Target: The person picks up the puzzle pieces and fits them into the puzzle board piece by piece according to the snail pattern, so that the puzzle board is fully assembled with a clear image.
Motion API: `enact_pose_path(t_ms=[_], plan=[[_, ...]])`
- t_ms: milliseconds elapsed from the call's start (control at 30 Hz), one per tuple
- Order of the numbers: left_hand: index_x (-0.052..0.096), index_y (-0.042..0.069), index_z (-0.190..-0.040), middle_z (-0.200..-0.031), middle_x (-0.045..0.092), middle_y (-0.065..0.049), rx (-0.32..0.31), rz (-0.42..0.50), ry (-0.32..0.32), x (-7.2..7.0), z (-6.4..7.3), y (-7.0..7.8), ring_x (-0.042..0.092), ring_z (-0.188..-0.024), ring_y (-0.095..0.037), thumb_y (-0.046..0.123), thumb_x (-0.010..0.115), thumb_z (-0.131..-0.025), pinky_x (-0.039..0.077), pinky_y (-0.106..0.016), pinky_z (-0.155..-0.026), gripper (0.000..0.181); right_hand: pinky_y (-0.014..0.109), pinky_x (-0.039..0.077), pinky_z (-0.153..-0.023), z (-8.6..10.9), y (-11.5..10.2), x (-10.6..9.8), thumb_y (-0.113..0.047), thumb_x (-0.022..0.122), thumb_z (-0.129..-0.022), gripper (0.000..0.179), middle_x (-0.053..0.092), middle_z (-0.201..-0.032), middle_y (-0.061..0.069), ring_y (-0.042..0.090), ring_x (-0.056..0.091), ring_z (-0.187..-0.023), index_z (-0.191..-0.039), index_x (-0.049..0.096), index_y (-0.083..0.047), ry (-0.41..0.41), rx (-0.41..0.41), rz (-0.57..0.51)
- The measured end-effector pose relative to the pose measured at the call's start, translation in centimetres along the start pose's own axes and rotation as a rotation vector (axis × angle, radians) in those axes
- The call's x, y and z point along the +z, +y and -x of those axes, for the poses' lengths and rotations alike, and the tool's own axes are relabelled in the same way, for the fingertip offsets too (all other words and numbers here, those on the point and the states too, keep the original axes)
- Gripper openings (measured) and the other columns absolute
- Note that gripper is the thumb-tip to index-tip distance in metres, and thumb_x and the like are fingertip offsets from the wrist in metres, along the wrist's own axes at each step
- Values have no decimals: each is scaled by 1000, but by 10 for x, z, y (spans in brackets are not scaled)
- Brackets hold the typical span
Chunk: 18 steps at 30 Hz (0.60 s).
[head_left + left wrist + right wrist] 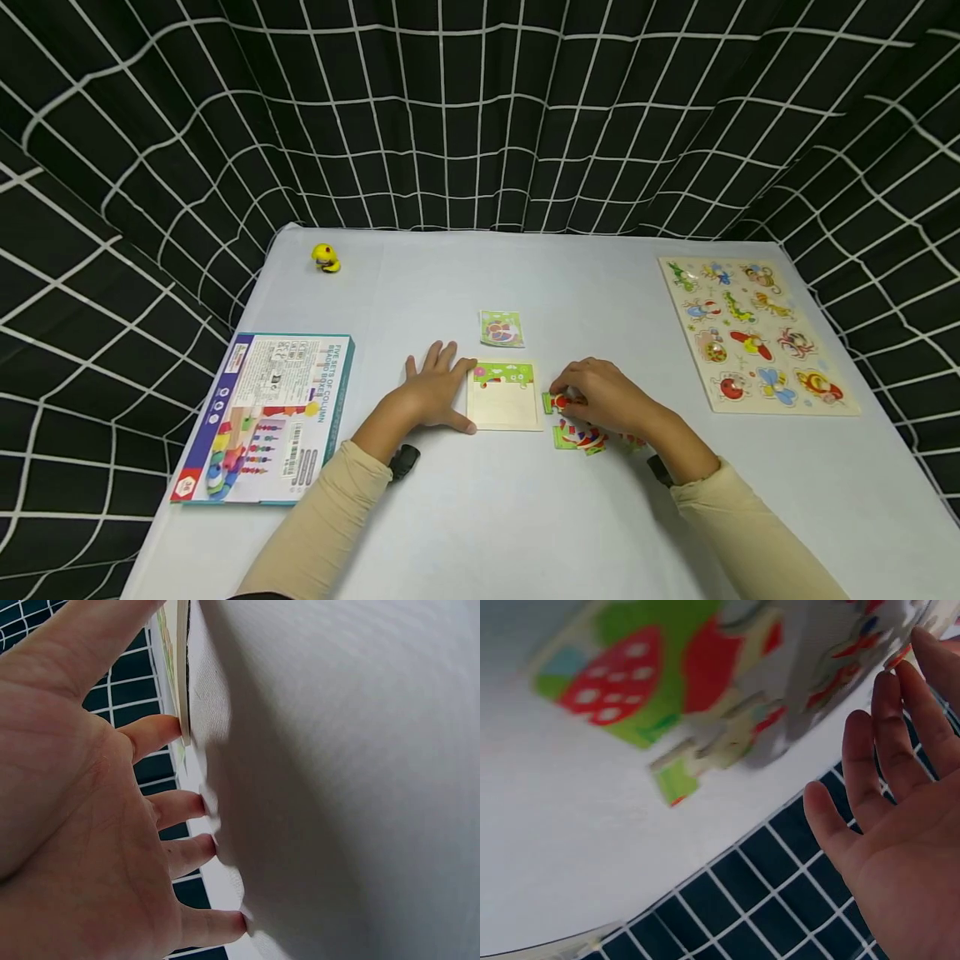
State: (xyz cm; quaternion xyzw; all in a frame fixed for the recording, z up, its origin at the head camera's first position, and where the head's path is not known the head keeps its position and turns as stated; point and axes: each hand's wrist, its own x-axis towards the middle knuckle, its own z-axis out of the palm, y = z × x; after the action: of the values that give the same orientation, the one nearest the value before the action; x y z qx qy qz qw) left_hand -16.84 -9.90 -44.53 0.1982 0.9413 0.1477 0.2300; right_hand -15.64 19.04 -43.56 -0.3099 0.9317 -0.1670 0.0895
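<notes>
My left hand (431, 396) lies at the left side of a small square wooden puzzle board (504, 410), fingers spread, thumb and index finger touching its edge. In the left wrist view, the index fingertip meets the board's edge (184, 682). Green strip pieces line the top of the board; bare wood shows below. My right hand (603, 396) is just right of the board, over loose puzzle pieces (573, 437) in red and green. Between its thumb and index finger it pinches a small red puzzle piece (898, 657), partly hidden by the fingers.
A small picture card (502, 329) lies behind the board. At the left is a flat toy box (273, 417), with a yellow toy figure (326, 257) beyond it. A wooden animal peg puzzle (757, 337) lies at the right. Black netted cloth (480, 117) surrounds the table.
</notes>
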Motion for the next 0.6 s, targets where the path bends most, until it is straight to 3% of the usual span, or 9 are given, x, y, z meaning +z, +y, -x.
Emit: enact_pose_path(t_ms=[400,600], plan=[[29,20,-152,-162,6,-17,-1,-11,-12,0,-1,1,-3,-149,-39,53,83,-69,7,-72,-109,105,45,45,-94,-27,-27,5,-16,80,-80,25,70,-102,-3,19,61,-102,-104,73,-13,5,-99,0],[29,20,-152,-162,7,-18,-9,-30,-16,-1,0,0,-2,-149,-39,55,82,-69,9,-71,-109,105,50,41,-99,-45,-48,15,-17,77,-83,26,69,-106,-3,23,60,-108,-108,72,-15,12,-155,55]])
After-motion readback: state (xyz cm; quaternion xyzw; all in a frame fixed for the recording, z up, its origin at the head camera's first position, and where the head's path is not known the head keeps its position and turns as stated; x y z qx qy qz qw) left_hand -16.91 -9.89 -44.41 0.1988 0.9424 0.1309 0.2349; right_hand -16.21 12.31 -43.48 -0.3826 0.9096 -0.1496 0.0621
